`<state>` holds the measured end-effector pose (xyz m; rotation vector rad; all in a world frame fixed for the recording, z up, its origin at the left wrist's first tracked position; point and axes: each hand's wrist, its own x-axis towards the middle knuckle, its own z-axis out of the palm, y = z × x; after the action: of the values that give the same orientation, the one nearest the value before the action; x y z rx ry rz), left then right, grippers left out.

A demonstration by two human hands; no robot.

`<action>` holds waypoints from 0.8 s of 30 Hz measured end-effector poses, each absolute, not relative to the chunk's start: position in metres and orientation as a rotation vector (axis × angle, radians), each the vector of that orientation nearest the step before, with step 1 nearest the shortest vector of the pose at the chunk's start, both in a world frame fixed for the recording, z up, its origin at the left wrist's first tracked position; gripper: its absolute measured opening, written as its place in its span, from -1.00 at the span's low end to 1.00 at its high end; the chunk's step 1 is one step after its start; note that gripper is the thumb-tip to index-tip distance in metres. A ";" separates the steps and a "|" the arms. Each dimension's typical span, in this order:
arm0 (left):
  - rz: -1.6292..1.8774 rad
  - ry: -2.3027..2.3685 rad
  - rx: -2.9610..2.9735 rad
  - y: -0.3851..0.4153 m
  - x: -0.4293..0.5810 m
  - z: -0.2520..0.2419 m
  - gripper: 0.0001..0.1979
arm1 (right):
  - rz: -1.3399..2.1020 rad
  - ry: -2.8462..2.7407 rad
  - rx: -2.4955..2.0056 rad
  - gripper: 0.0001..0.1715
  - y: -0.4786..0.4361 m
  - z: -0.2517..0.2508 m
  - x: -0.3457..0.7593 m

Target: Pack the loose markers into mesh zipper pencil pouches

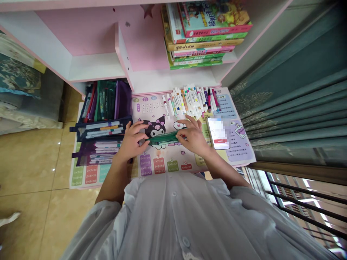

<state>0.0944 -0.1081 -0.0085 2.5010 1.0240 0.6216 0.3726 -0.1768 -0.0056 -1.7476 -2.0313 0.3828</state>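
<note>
A slim green pencil pouch lies across the pink printed desk mat, and both hands grip it. My left hand pinches its left end with curled fingers. My right hand closes over its right end. Behind the hands, several white-barrelled markers lie in a row on the mat. To the left, dark mesh pouches filled with pens lie stacked, and more pouches stand against the shelf.
A phone with a lit screen lies on the mat just right of my right hand. A stack of books sits on the pink-and-white shelf above. Green curtains hang at right; tiled floor at left.
</note>
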 end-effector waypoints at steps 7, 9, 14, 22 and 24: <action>0.624 1.030 2.510 -0.107 0.094 -0.008 -0.83 | 0.350 -2.005 -1.792 -0.73 -0.179 -0.006 0.380; 0.623 1.033 2.515 -0.107 0.093 -0.008 -0.83 | 0.343 -2.003 -1.796 -0.74 -0.179 -0.006 0.381; 0.636 1.024 2.515 -0.107 0.094 -0.008 -0.83 | 0.339 -2.014 -1.797 -0.74 -0.179 -0.005 0.382; 0.645 1.019 2.528 -0.106 0.093 -0.008 -0.84 | 0.304 -1.997 -1.801 -0.74 -0.181 -0.007 0.390; 0.632 1.024 2.529 -0.105 0.093 -0.008 -0.83 | 0.294 -1.995 -1.799 -0.75 -0.181 -0.007 0.391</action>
<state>0.0932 -0.1053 -0.0076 2.5289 1.0244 0.6315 0.3914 -0.1812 -0.0070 -1.7991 -1.9953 0.2938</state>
